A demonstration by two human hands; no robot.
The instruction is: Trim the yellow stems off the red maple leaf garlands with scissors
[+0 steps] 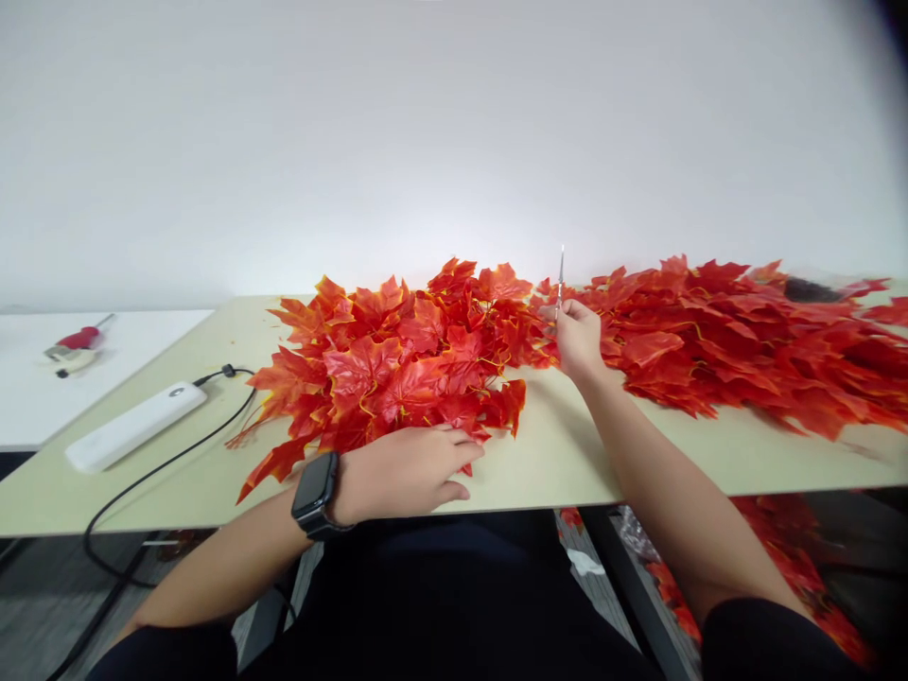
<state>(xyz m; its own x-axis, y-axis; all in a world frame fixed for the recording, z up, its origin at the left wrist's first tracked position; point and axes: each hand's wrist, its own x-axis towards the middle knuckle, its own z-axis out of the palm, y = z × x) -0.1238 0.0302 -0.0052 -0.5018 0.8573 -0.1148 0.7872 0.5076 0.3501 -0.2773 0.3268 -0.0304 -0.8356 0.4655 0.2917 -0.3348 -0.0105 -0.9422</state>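
Note:
A large heap of red-orange artificial maple leaves (pixel 397 359) lies in the middle of the pale table (pixel 553 454). My left hand (pixel 411 470), with a dark watch on its wrist, rests palm down at the heap's near edge, fingers extended over the lowest leaves. My right hand (pixel 576 333) is at the right side of this heap, closed round a pair of scissors (pixel 561 274) whose pointed tip stands upward. A second, longer pile of red leaves (pixel 730 340) stretches to the right beyond my right hand.
On the left lie a white elongated device (pixel 134 426) and a black cable (pixel 170 461) that hangs over the front edge. A red and white tool (pixel 75 350) sits on the white table (pixel 43 407) at far left. More red leaves (pixel 787 549) are below the table, right.

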